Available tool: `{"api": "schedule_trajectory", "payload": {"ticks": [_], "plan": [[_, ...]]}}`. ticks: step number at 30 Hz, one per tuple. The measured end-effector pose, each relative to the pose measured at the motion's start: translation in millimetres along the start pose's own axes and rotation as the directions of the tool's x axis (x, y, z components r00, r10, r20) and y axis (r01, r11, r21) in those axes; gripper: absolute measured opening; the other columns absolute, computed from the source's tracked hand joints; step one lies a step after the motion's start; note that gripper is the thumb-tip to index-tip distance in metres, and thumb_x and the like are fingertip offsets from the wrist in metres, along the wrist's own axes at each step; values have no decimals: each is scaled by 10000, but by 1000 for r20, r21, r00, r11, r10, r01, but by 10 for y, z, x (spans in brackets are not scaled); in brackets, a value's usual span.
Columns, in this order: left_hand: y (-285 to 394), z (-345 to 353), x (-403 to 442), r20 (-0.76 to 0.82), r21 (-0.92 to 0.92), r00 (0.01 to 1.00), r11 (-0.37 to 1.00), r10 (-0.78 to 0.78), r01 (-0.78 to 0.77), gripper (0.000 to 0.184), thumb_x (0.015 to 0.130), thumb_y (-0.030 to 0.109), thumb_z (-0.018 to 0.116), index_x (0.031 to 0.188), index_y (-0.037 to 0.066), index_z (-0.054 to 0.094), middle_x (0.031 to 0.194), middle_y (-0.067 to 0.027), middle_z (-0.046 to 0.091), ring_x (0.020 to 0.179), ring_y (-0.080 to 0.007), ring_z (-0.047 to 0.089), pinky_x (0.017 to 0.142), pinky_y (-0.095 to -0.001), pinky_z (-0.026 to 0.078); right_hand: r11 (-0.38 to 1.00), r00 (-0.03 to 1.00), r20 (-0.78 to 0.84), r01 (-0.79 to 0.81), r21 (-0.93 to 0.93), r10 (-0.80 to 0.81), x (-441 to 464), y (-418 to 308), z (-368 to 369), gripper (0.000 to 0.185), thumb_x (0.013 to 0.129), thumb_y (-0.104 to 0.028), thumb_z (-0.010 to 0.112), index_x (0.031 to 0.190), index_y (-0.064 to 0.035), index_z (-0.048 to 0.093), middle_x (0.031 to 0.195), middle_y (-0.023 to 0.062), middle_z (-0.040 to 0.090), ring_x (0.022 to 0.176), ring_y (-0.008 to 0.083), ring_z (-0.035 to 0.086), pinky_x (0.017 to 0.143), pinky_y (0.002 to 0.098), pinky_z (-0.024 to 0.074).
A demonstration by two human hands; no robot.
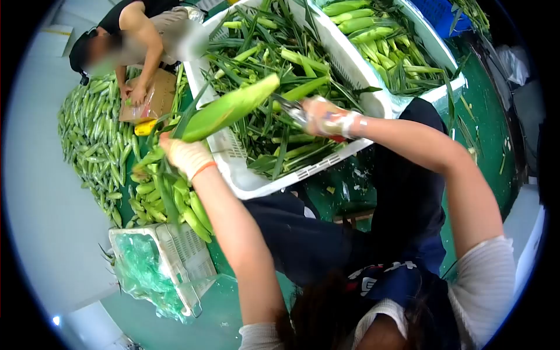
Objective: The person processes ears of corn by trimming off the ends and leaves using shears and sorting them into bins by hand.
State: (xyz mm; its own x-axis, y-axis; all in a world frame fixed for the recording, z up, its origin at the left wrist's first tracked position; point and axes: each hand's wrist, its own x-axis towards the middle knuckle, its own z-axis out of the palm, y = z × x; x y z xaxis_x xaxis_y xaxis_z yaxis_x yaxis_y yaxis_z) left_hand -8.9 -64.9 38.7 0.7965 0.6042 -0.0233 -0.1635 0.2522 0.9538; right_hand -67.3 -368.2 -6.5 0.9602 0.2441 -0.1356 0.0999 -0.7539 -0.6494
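Observation:
My left hand (188, 156), in a whitish glove with an orange band at the wrist, is closed around the leafy end of a green ear of corn (230, 111). The ear slants up to the right, above a white crate (256, 189) of cut husks and stalks (280, 76). In my right hand (326, 116), also gloved, is a pair of pruning shears (290, 109) with a red handle. The dark blades point toward the ear's stem end, and a small gap seems to separate them. Long leaves hang below my left hand.
More ears (154, 201) lie on the green floor to the left, by a crate with green plastic (140, 256). Another crate (449, 87) of corn stands at the right. A co-worker (140, 35) handles a cardboard box (157, 96) beside a heap of wrapped corn (93, 134).

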Motion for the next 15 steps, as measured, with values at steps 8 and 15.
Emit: {"api": "schedule_trajectory", "payload": {"ticks": [8, 15], "plan": [[189, 426, -6, 64, -401, 968, 882, -242, 247, 288, 891, 390, 554, 945, 109, 526, 774, -32, 546, 667, -180, 532, 650, -350, 485, 993, 969, -223, 94, -66, -106, -150, -409, -739, 595, 686, -307, 719, 1035, 45, 390, 916, 252, 567, 869, 387, 591, 713, 435, 481], [75, 549, -51, 185, -483, 892, 752, -413, 449, 257, 895, 367, 536, 915, 111, 548, 728, -38, 554, 659, -198, 540, 652, -366, 486, 941, 968, -63, 251, 229, -243, -68, -769, -784, 605, 659, -262, 767, 1090, 6, 438, 843, 211, 618, 795, 351, 621, 704, 373, 494]]}}
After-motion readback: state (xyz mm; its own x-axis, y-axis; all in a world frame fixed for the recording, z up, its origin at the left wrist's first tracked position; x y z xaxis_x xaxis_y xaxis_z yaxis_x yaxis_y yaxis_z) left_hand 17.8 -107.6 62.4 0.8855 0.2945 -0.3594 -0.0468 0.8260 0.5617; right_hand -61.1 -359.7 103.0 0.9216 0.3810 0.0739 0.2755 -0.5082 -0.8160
